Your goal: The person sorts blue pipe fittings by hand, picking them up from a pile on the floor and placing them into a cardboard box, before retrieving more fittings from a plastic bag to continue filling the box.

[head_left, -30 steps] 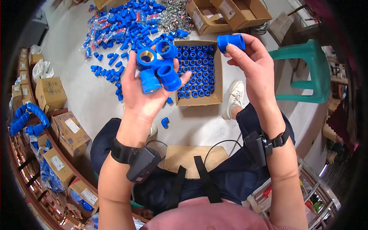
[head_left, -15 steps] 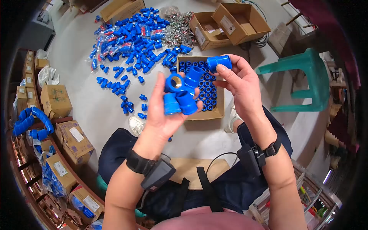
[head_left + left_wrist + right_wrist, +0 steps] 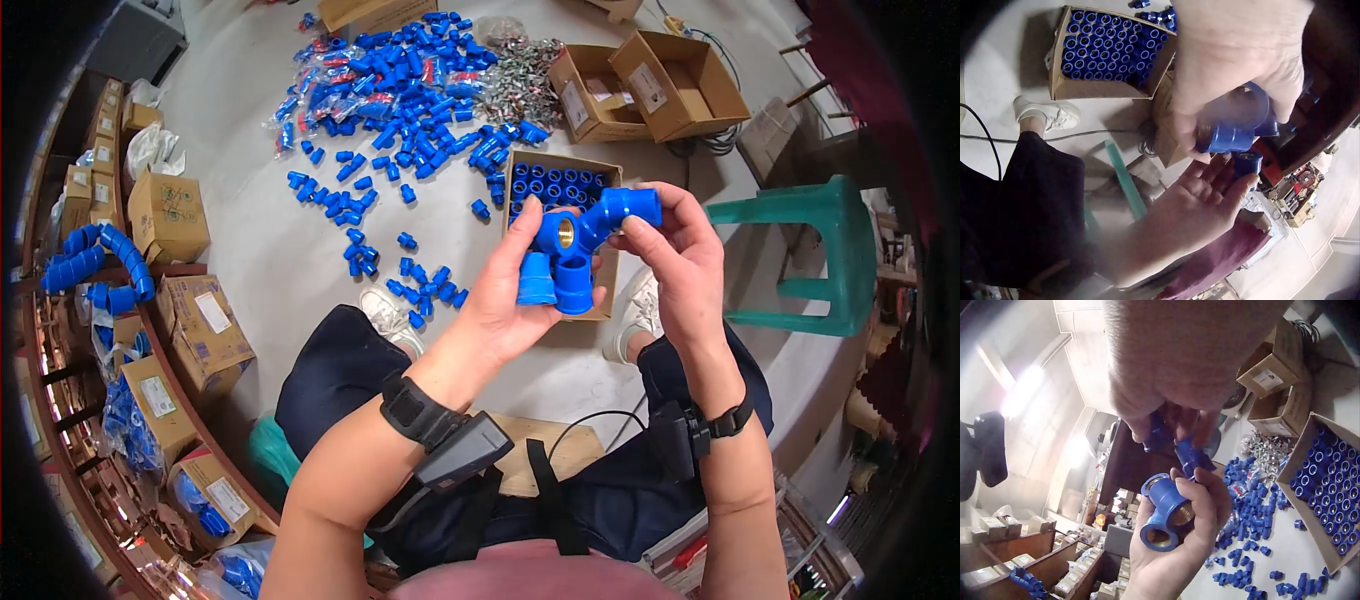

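My left hand [image 3: 505, 300] cradles several blue pipe fittings, its fingers curled round them. One of these, a tee-shaped fitting [image 3: 1169, 497], shows a brass thread inside its side opening. Two plain blue fittings [image 3: 574, 284] hang mouth-down at its fingertips in the head view. Between thumb and fingers, my right hand [image 3: 682, 265] pinches another blue fitting [image 3: 636, 205], held right up against the left hand's cluster. Below both hands stands a cardboard box [image 3: 1100, 91] filled with upright blue fittings in rows, partly hidden by the hands in the head view.
Loose blue fittings [image 3: 405, 75] lie heaped on the floor ahead, beside a pile of small metallic pieces [image 3: 520, 85]. Two open cardboard boxes [image 3: 690, 112] stand at the back right. A green stool [image 3: 850, 260] is on the right, shelves with cartons [image 3: 205, 330] on the left.
The hands have come together: the right hand's fitting, apart from the others before, now meets the left hand's cluster. The head view has shifted, and more loose floor fittings show near the left foot.
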Motion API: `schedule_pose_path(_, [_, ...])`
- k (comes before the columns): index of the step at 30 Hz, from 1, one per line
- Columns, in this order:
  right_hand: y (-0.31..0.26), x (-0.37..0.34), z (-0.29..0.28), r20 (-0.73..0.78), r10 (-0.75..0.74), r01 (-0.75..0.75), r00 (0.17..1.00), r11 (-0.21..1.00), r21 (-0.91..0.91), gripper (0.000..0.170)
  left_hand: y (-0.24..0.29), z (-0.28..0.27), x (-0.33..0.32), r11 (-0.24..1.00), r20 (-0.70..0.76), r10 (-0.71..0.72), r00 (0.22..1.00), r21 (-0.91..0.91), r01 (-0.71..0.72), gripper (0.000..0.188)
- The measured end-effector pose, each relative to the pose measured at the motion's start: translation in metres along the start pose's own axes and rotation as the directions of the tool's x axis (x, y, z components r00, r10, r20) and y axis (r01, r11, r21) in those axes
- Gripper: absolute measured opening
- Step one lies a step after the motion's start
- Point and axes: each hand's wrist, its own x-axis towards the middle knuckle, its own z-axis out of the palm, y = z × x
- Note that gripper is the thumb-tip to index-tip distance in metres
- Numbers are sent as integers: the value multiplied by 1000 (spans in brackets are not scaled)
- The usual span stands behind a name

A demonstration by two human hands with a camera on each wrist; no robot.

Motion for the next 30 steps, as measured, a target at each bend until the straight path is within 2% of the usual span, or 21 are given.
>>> schedule_pose_path(4, [-1, 2, -7, -49, -88, 83, 995, 992, -96, 29, 0, 1, -2, 1000, -31, 7, 1000, 16, -6, 41])
schedule_pose_path(6, [0, 4, -8, -115, -24, 24, 993, 1000, -5, 30, 0, -1, 0, 1000, 3, -2, 1000, 13, 2, 39])
schedule_pose_path(11, [4, 6, -1, -109, 31, -26, 994, 998, 53, 27, -2, -5, -1, 999, 24, -27, 999, -41, 28, 45])
schedule_pose_path(15, [3, 8, 1, -100, 28, -21, 995, 997, 68, 27, 1, 3, -4, 993, 33, -30, 999, -116, 34, 46])
schedule_pose_path(21, [2, 4, 0, -81, 2, 1, 997, 999, 32, 28, 2, 2, -6, 993, -9, -22, 1000, -115, 21, 44])
schedule_pose_path(27, [0, -2, 2, 10, -3, 2, 1000, 1000, 27, 30, 2, -4, -2, 998, -68, 10, 998, -53, -14, 37])
schedule_pose_path(30, [-1, -3, 3, 37, -20, 19, 999, 999, 33, 30, 1, -3, -1, 998, -42, 24, 999, -60, -27, 35])
